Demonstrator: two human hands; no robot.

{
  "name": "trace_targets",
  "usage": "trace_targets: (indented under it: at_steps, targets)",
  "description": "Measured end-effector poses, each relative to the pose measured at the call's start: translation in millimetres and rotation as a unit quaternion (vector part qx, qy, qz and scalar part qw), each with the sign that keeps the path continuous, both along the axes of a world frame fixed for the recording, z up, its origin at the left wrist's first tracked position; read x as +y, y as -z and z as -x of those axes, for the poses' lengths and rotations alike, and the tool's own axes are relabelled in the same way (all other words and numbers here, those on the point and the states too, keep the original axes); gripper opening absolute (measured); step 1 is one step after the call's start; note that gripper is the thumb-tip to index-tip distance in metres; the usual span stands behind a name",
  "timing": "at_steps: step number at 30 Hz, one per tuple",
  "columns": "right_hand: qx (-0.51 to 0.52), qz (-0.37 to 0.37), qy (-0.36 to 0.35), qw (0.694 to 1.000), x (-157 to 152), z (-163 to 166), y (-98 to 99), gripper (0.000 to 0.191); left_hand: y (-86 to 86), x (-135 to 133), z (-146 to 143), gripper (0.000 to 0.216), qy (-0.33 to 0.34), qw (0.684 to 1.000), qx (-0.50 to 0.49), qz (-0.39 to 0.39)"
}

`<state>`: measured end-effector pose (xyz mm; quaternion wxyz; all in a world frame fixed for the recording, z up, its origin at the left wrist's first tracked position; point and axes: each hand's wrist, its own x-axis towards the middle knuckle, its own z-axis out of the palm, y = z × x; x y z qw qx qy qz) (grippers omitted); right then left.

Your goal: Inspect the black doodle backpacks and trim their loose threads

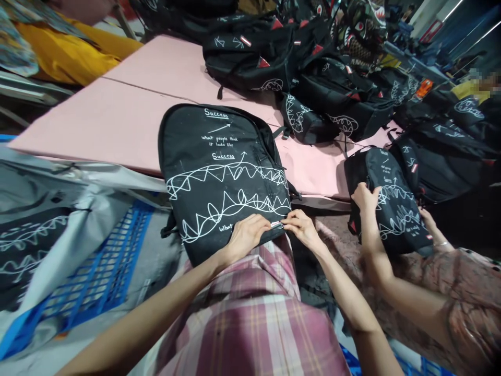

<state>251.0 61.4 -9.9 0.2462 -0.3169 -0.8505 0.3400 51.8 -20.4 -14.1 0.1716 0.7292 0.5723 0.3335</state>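
Note:
A black backpack point(223, 151) with white scribbled lines and "Success" lettering lies front up, its far part on the pink tabletop and its near end at my lap. Near its lower right corner is a small pale label point(276, 225). My left hand point(250, 233) is closed, its fingertips pressed together at the label's left end and covering part of the printed words. From the other side my right hand point(303, 228) pinches the label's right end between thumb and fingers. Exactly what lies under the fingertips is hidden.
Several similar black backpacks point(250, 57) are heaped along the far and right side of the pink table point(117, 115). At my right a co-worker's hands point(366, 197) hold a smaller black backpack point(391, 183). A blue plastic crate point(97, 266) stands at lower left, beside grey wrapping.

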Motion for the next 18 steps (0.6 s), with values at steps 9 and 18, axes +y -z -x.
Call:
trace_targets:
  at_steps: [9,18]
  targets:
    - [-0.008,-0.049,0.014,0.999,-6.2,-4.9,-8.0,0.019,-0.6,-0.7,1.3,0.024,0.011,1.0,-0.009,0.01]
    - [0.007,-0.07,0.032,0.997,-6.5,-12.4,-1.1,0.019,2.1,0.5,3.2,0.024,0.014,1.0,-0.026,0.005]
